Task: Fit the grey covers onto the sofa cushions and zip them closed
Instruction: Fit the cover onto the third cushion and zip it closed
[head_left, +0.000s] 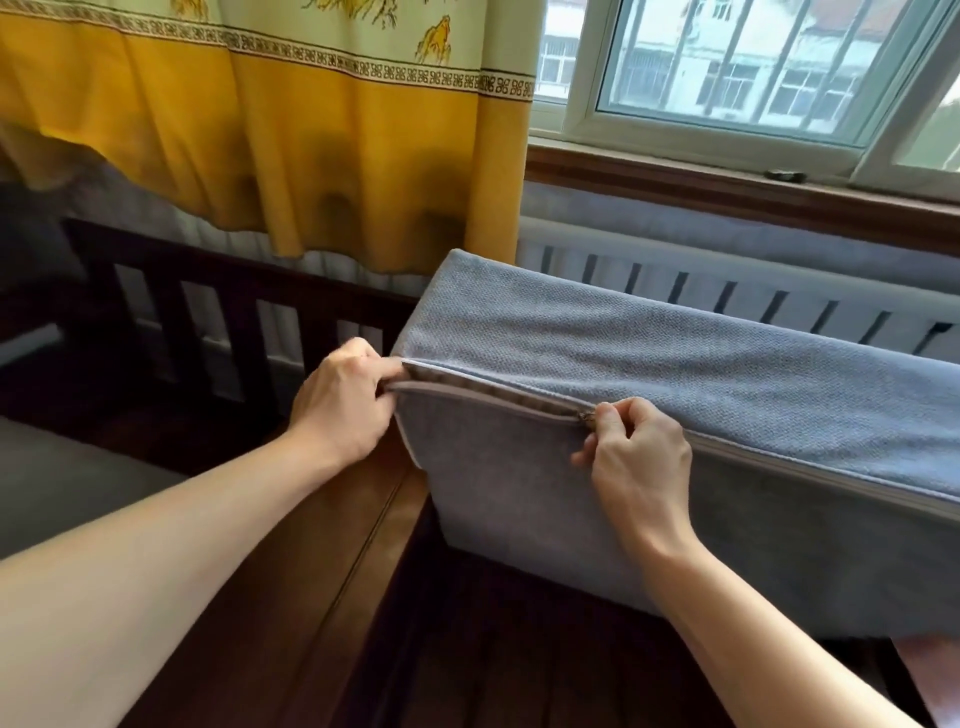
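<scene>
Daylight from the window (727, 62) at one o'clock falls on a dark wooden sofa frame (218, 291), and the grey-covered cushion (649, 353) stands on edge across it, running from centre frame out past three o'clock. Its zipper (493, 395) faces you: closed to the right of the slider (586, 415), gaping from there to the corner at nine o'clock of it. Your right hand (636, 457) pinches the slider between thumb and forefinger; your left hand (345, 400) curls its fingers round the open corner of the cover. Judging by that gap, only the last stretch remains on this cushion. Keep the left hand pulling the corner taut and the two tapes close together, then draw the slider straight along the seam, not upward, so no fabric catches. You cannot see the cushion's far end, cut off at three o'clock, nor the zipper's end stop under your left fingers. Behind hang a yellow curtain (291, 145) and, below the sill, a white radiator (727, 296).
</scene>
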